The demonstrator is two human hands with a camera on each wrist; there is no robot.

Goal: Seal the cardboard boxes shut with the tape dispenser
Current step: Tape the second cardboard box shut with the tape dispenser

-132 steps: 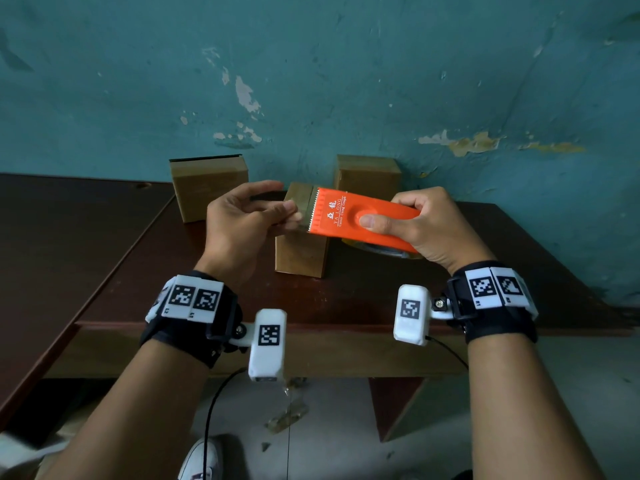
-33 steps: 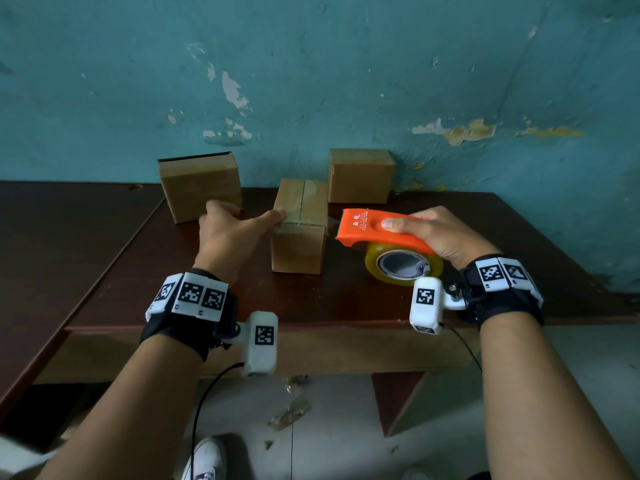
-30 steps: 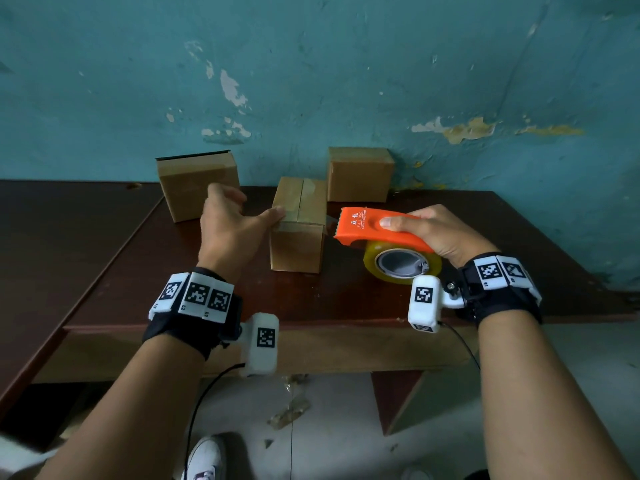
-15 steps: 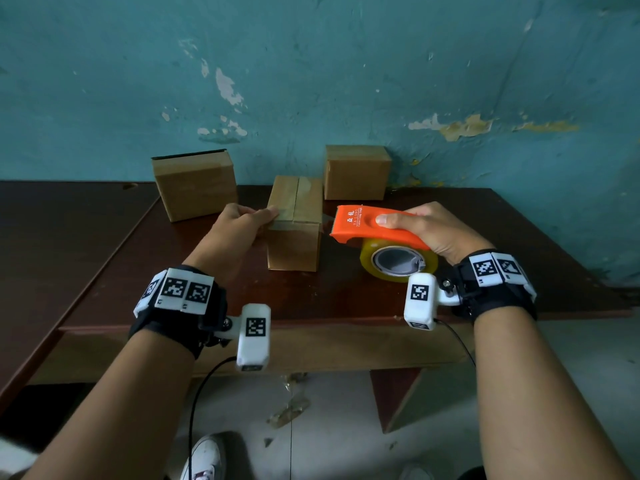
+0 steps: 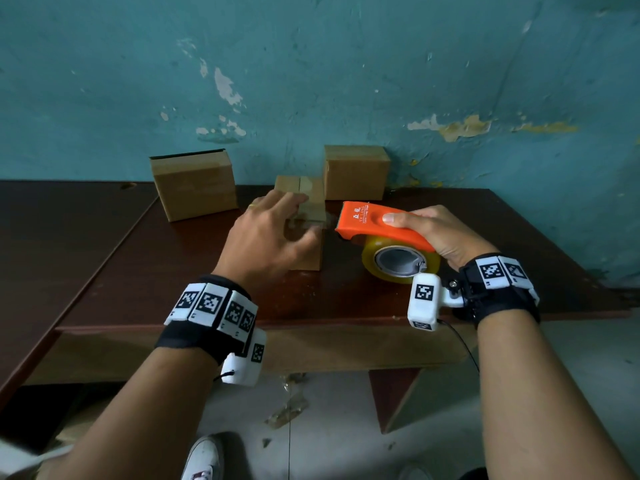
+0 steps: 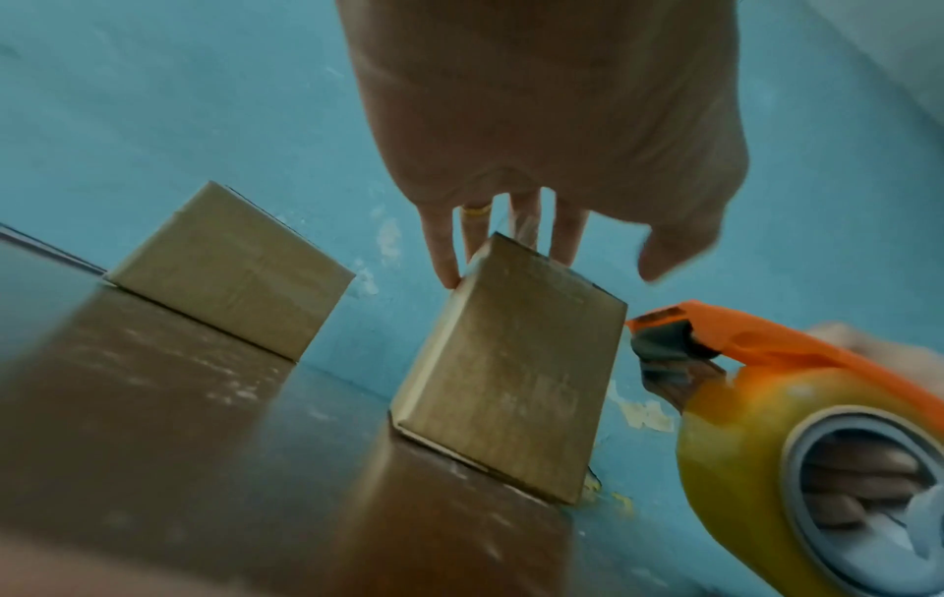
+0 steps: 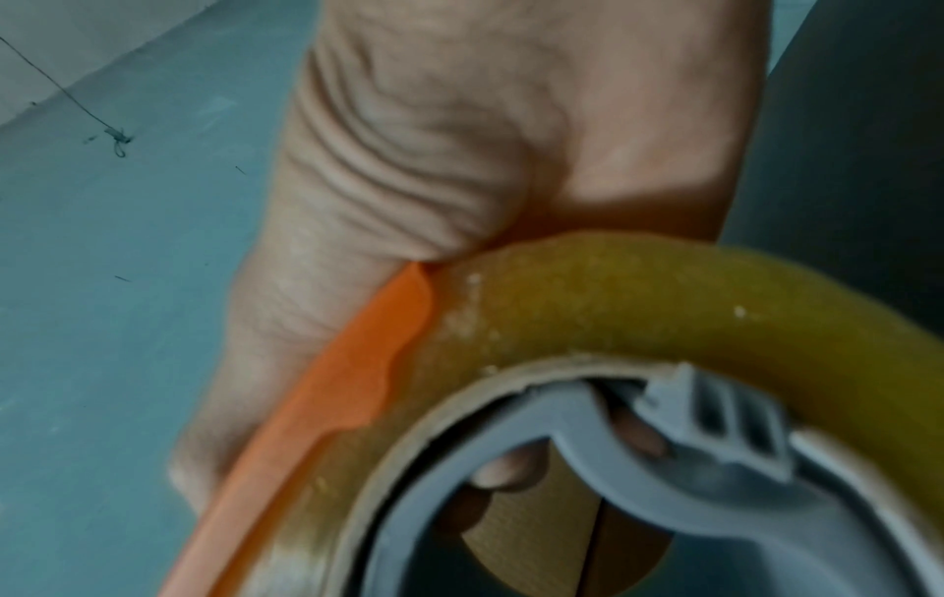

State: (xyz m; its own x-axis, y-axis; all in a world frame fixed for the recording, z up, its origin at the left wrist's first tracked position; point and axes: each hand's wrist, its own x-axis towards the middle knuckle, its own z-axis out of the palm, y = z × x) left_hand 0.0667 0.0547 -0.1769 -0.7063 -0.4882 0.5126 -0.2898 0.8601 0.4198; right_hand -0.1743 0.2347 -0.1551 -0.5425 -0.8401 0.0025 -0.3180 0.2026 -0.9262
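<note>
While the left hand reaches over the middle box, its fingers straight and spread and touching the top edge, the right hand grips the orange tape dispenser just beside the box, on its right, low over the surface. Tape already seems to run along this box's top, so sealing here looks near done. Next move likely calls for pressing the tape down or turning the box. Two more boxes stand near the wall.
</note>
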